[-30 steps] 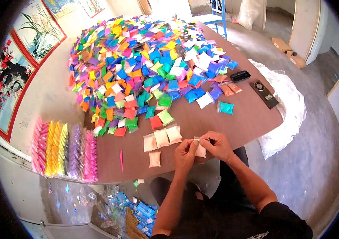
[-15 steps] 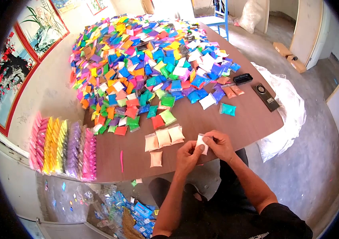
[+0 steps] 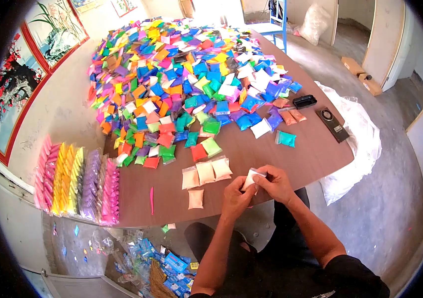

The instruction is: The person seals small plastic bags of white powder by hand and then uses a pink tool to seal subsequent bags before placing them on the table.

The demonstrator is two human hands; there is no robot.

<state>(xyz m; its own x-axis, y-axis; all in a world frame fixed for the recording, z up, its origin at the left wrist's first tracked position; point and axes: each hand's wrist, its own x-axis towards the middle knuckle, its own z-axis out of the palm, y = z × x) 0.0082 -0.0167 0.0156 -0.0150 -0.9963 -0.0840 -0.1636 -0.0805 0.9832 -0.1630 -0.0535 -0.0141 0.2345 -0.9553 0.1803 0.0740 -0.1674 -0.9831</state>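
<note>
A small packing workshop: heaped colour packets at 12 o'clock, 1 bare concrete floor at 3 o'clock.

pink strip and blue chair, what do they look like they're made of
The pink strip looks like smooth plastic, going by its thin, evenly coloured form. The chair has a solid blue painted look; its slim, straight bars could be wood or metal, I can't tell which.

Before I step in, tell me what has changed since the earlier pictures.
The small packet hung down at first; it has since been raised and tilted, its white side showing. Left hand and right hand both still hold it. The peach packets and pink stick stayed put.
</note>
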